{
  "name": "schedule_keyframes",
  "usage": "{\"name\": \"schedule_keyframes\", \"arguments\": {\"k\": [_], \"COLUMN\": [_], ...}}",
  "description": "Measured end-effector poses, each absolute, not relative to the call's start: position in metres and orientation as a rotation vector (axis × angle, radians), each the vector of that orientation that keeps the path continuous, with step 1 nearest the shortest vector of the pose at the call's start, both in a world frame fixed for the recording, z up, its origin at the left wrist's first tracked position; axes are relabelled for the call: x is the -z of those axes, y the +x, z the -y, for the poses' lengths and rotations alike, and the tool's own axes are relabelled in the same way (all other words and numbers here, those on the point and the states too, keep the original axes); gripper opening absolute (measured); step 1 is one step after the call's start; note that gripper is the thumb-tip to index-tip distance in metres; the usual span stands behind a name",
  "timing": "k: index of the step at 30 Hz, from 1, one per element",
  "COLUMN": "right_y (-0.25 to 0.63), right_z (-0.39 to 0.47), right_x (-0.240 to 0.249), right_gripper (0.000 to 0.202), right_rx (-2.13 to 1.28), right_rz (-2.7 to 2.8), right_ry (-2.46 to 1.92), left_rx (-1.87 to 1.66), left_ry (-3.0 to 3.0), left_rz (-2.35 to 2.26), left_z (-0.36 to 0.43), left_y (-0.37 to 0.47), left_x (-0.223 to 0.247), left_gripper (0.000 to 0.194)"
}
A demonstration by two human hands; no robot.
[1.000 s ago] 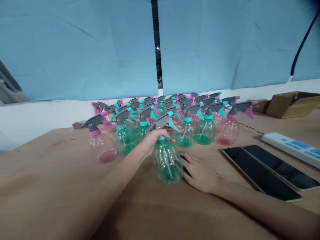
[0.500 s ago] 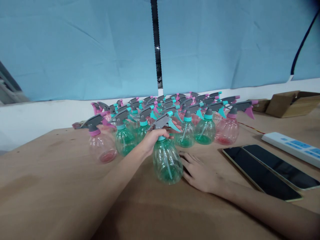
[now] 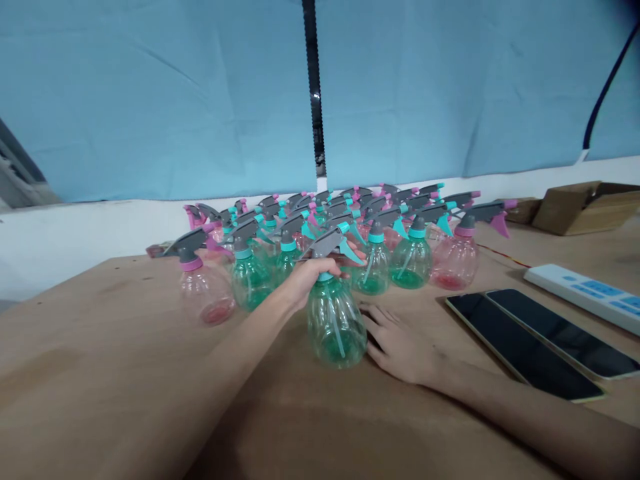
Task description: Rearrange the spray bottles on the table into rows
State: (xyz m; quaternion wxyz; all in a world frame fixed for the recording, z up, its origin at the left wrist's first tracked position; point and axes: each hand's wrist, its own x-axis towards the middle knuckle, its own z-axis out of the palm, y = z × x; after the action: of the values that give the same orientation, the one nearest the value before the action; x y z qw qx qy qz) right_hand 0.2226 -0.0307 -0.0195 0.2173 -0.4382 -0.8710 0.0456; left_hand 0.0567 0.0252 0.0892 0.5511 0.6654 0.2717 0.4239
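Note:
My left hand (image 3: 311, 277) is closed around the neck of a green spray bottle (image 3: 336, 327), just under its grey head with a turquoise nozzle and trigger. The bottle is nearly upright in front of the others. My right hand (image 3: 395, 337) rests on the table just right of its base, fingers apart and slightly bent, holding nothing. Behind stand several spray bottles in rows, among them a pink one (image 3: 205, 297) at the left, a green one (image 3: 411, 260), and another pink one (image 3: 455, 260) at the right.
Two dark phones (image 3: 520, 343) (image 3: 563, 330) lie on the wooden table (image 3: 90, 373) beside my right forearm. Behind them is a white power strip (image 3: 585, 290). An open cardboard box (image 3: 565, 210) stands at the back right. A blue sheet (image 3: 200, 100) covers the wall.

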Motion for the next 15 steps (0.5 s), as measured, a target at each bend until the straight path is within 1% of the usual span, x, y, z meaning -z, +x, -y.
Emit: {"name": "schedule_keyframes", "arguments": {"k": [3, 7, 12, 15], "right_y": [0.222, 0.223, 0.223, 0.223], "right_z": [0.031, 0.031, 0.03, 0.031], "right_x": [0.019, 0.019, 0.018, 0.018], "right_gripper": [0.035, 0.036, 0.039, 0.039], "right_rx": [-0.129, -0.134, -0.142, -0.111], "right_rz": [2.406, 2.395, 2.413, 2.385], "right_ry": [-1.228, -1.221, -1.216, -1.227], "left_rx": [-1.017, -0.994, -1.02, -1.06], "left_ry": [1.564, 1.581, 1.583, 1.626], "left_rz": [-0.612, -0.623, -0.795, -0.916], "left_z": [-0.028, -0.027, -0.01, 0.005], "left_y": [0.053, 0.054, 0.053, 0.036], "left_x": [-0.088, -0.087, -0.082, -0.084], "left_gripper": [0.033, 0.038, 0.044, 0.035]}}
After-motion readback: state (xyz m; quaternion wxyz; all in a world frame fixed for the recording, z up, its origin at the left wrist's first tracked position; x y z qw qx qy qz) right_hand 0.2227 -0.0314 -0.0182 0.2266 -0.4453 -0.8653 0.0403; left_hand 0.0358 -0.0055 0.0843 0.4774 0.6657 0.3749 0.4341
